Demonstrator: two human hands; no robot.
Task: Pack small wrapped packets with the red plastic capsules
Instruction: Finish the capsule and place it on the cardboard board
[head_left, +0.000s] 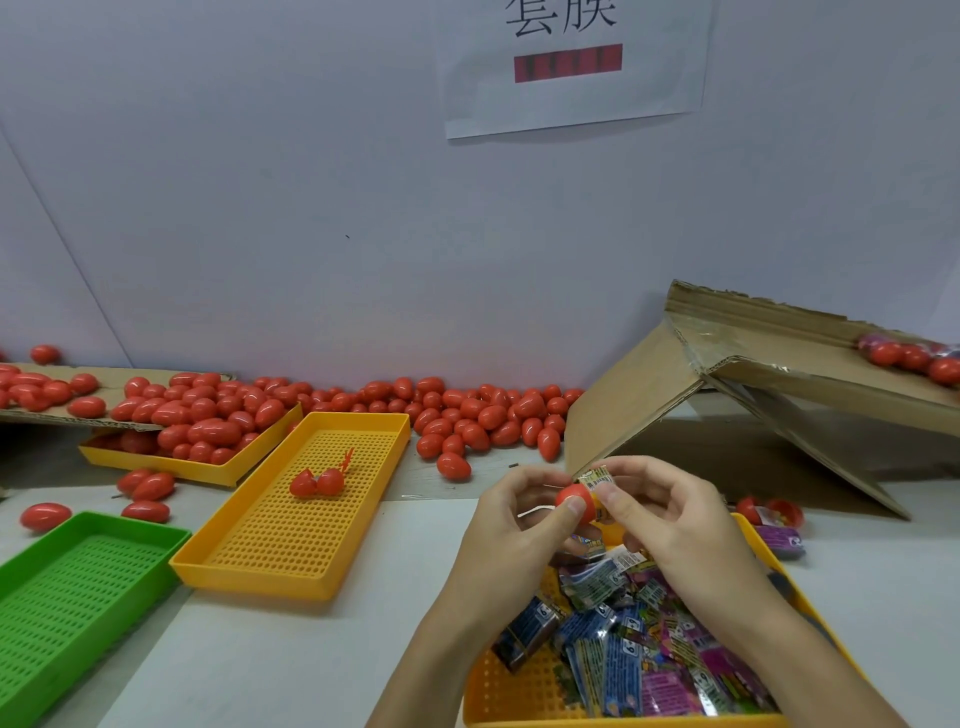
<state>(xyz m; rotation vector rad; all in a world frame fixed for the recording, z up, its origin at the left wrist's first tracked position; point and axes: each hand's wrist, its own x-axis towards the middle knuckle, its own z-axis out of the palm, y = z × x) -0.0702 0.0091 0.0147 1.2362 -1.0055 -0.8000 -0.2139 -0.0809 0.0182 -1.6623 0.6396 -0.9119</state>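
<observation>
Head view: both hands, left (511, 512) and right (657, 512), pinch red capsule (575, 503) and packet (596, 478).

1. Red capsule half (575, 508) is sitting mid-air above the packet tray, open side facing right.
2. Small wrapped packet (596, 479) is poking into it, tilted.
3. Loose packets (649, 639) are lying heaped in the yellow tray (519, 691).

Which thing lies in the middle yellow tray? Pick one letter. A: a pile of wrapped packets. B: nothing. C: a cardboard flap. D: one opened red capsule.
D: an opened red capsule, its two halves side by side, lies alone on the grid of the middle yellow tray.
</observation>
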